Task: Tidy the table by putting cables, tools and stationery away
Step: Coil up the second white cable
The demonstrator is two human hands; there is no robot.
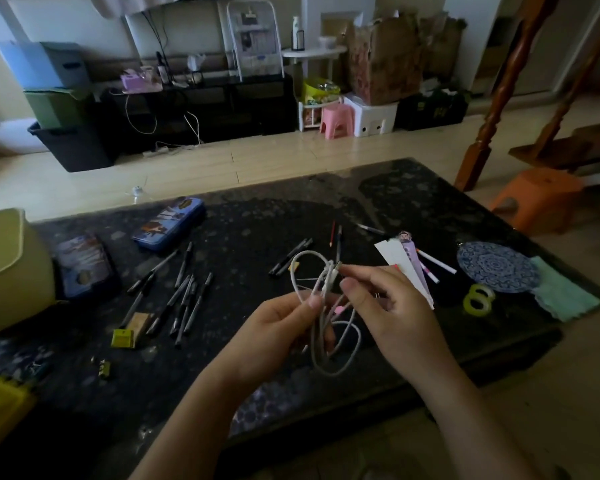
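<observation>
A white cable [321,317] hangs in loose loops above the dark table [257,216], held by both hands. My left hand [278,327] pinches the bundle at its middle. My right hand [385,299] grips the cable's plug end between thumb and fingers. Several dark pens [184,296] lie scattered left of the hands, and two more pens [291,255] lie behind the cable. A blue pencil case [168,223] and a second, darker case [84,265] sit at the left. White markers [435,265] and paper strips [409,261] lie at the right.
A pale green bin [11,268] stands at the table's left edge, with a yellow box [0,407] below it. Two tape rolls [478,299], a round patterned mat [497,266] and a green cloth [561,296] lie at the right. An orange stool [537,199] stands beyond the table's right corner.
</observation>
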